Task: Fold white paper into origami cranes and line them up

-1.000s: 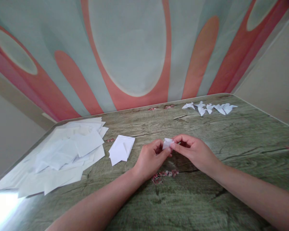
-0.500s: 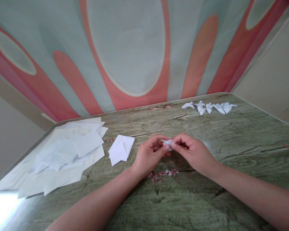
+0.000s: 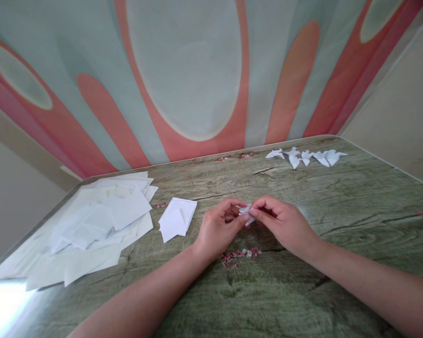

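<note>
A small piece of folded white paper (image 3: 247, 217) is pinched between both hands above the middle of the table. My left hand (image 3: 220, 225) grips its left side with thumb and fingers. On the other side, my right hand (image 3: 280, 223) pinches it between thumb and forefinger. The fingertips cover much of the paper, so its exact folded shape is hard to make out.
A wide heap of loose white paper sheets (image 3: 88, 220) covers the table's left side. Beside it lies a small stack of white paper (image 3: 176, 218). Several folded paper birds (image 3: 305, 157) sit in a row near the far right edge of the wood-grain table (image 3: 356, 216).
The folded paper has tilted and turned a little between the fingers, showing more of its lower part. Both hands stay in nearly the same place.
</note>
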A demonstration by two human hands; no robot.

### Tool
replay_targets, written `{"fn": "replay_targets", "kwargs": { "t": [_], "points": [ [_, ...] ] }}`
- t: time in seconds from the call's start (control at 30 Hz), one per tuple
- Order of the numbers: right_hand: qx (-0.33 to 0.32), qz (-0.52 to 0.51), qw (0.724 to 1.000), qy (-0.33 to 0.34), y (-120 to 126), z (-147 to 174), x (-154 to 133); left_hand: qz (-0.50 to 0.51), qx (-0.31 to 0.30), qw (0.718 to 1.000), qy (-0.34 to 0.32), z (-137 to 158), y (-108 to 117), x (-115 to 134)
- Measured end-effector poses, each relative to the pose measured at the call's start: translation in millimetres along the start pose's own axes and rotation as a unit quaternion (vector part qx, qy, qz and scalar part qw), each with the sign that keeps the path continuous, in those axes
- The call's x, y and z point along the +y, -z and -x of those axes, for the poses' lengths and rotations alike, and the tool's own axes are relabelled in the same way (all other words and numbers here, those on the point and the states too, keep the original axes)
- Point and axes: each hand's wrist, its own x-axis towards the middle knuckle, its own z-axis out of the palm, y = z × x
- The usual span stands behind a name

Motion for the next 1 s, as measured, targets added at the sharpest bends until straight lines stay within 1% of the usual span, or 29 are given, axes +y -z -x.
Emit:
{"fn": "replay_targets", "kwargs": {
  "t": [0.27,0.47,0.67,0.73,0.87,1.0],
  "points": [
    [0.006,0.01,1.0,0.01,0.2,0.8,5.5,0.025,0.011,1.0,0.012,-0.9,0.0,2.4],
    [0.016,0.023,0.999,0.038,-0.8,0.6,6.6,-0.015,0.013,1.0,0.023,0.1,0.1,-0.4],
    [0.018,0.053,0.997,0.046,-1.3,1.4,5.2,0.035,-0.002,0.996,0.078,0.4,-1.9,4.2],
    [0.024,0.058,0.997,0.052,-1.7,1.2,5.0,0.027,-0.009,0.996,0.086,-0.1,-1.5,5.7],
    [0.028,0.054,0.996,0.064,-2.5,0.6,5.6,-0.022,-0.011,0.997,0.074,-0.1,-1.2,6.1],
    [0.034,0.053,0.996,0.065,-2.7,0.2,6.1,-0.032,-0.01,0.996,0.085,1.2,-3.2,6.0]
  ]
}}
